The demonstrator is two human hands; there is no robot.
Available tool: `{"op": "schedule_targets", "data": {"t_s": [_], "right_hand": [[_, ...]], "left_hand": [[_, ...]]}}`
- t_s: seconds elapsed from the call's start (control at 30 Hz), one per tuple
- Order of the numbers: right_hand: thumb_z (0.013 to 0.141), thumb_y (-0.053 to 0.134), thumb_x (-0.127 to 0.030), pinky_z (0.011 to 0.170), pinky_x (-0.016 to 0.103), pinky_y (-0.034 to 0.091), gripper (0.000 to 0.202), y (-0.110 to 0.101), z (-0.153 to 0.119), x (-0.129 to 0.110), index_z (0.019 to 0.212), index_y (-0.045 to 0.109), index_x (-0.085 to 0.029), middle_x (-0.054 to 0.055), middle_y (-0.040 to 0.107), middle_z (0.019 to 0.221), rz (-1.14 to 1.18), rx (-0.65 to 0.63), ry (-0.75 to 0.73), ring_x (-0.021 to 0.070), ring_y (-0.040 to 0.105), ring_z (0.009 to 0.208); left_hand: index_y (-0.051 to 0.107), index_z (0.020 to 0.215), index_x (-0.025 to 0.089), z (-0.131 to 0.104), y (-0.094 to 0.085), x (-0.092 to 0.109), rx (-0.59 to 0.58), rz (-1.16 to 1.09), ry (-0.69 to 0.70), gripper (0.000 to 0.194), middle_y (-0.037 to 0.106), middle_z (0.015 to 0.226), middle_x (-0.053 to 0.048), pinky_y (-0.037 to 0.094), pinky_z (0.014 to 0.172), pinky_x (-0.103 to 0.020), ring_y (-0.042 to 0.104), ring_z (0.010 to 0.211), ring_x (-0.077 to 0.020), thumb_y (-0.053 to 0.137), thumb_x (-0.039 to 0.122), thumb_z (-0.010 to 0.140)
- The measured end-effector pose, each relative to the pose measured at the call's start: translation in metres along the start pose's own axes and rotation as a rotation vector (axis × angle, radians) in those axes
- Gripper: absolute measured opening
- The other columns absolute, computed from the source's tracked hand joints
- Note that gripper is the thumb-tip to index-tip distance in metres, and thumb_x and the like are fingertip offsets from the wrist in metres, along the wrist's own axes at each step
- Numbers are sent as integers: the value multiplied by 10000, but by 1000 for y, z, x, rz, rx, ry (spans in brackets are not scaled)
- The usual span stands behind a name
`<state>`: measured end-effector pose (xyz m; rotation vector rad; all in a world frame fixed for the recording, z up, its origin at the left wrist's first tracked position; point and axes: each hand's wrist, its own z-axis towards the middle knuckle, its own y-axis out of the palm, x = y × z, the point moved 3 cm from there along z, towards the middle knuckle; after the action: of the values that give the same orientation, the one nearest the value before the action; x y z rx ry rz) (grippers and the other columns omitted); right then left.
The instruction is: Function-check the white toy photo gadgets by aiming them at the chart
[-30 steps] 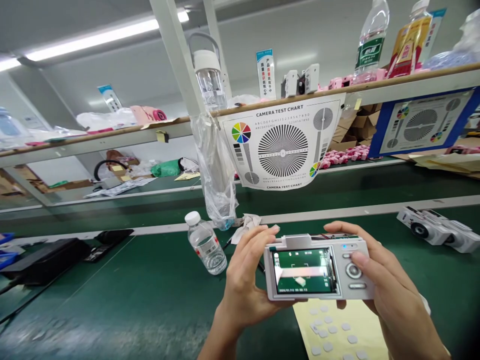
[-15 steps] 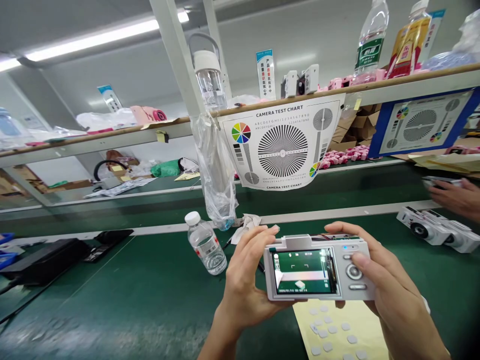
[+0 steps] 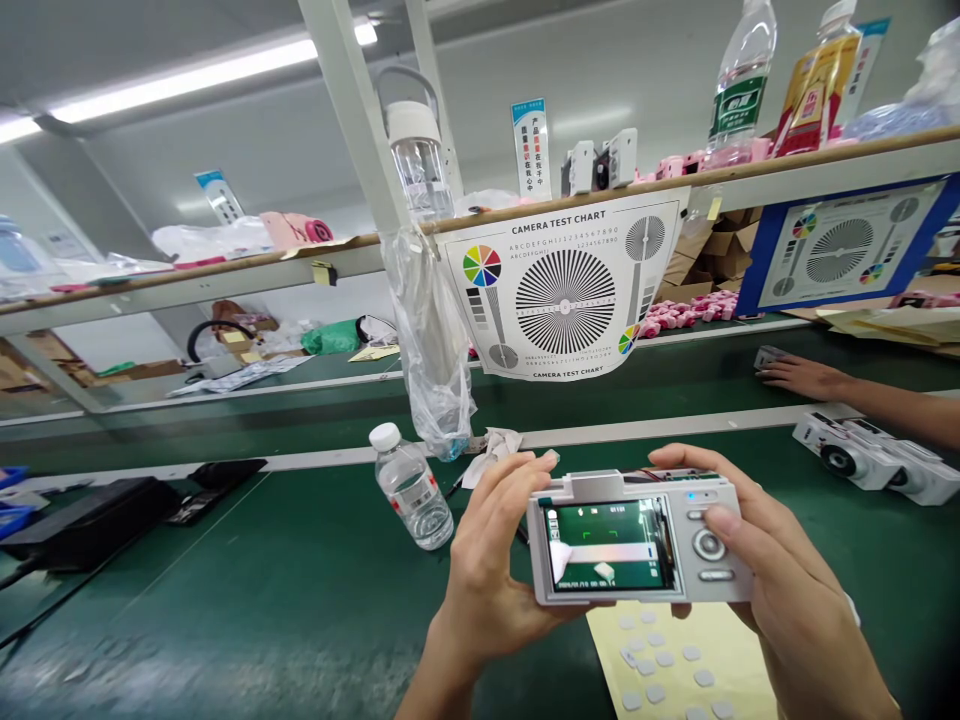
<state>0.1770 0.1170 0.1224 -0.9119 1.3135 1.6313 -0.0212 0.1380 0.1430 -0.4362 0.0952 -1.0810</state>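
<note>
Both hands hold a white digital camera (image 3: 637, 595) above the green bench, its back turned toward me. The lit screen (image 3: 609, 545) shows a green scene with frame marks and a small pale block. My left hand (image 3: 491, 565) grips the camera's left end. My right hand (image 3: 787, 580) wraps the right end, with the thumb on a small button above the round pad. A blue light glows near that thumb. Below the camera lies a yellow sheet (image 3: 619, 665) bearing several pale stickers, partly covered by my right hand.
A clear bottle (image 3: 412, 490) stands left of my hands. A camera test chart (image 3: 566, 300) hangs from the shelf. White cameras (image 3: 870, 455) lie at right, near a co-worker's hand (image 3: 806, 378) on a small device. A black box (image 3: 97, 525) with a cable sits at left.
The co-worker's hand has moved left and away with the small device. On the camera screen the frame marks have turned from white to green. My hands have barely moved.
</note>
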Motion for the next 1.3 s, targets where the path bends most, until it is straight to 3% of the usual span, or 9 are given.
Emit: {"op": "schedule_targets", "data": {"t_s": [0.37,0.8,1.03,1.17,1.3], "right_hand": [[852,625,-459,401,213,574,353,-1,1,0,1137,598,-252,51,708,888,-65,44,-10,163,665,554],[868,636,-432,423,197,589,302,1,2,0,1131,615,-285,19,724,920,-12,-1,-16,152,689,563],[823,678,-459,404,184,570,378,2,-1,-1,1131,621,-247,27,691,834,9,85,22,132,630,533],[823,681,-472,412,208,586,391,0,-1,2,1143,616,-258,39,689,900,6,33,22,133,634,542],[834,663,-461,417,202,583,364,-1,0,1,1137,613,-266,38,670,909,-8,58,35,139,637,571]], "left_hand": [[542,1202,182,2,-1,2,1,13,8,697,705,1103,-143,590,898,-483,677,1041,-311,760,599,688],[538,1213,180,1,0,0,-7,-25,5,712,693,1132,-141,588,913,-470,656,1085,-309,773,587,678],[536,1211,167,-1,-1,-1,-8,-15,-1,702,689,1152,-142,572,942,-456,644,1101,-297,765,579,691],[532,1218,164,0,0,-1,-10,-28,-3,712,684,1157,-135,558,966,-421,633,1114,-281,772,576,689],[505,1250,176,-2,1,0,-23,-33,-2,721,668,1176,-137,550,974,-436,629,1124,-286,747,589,711]]}}
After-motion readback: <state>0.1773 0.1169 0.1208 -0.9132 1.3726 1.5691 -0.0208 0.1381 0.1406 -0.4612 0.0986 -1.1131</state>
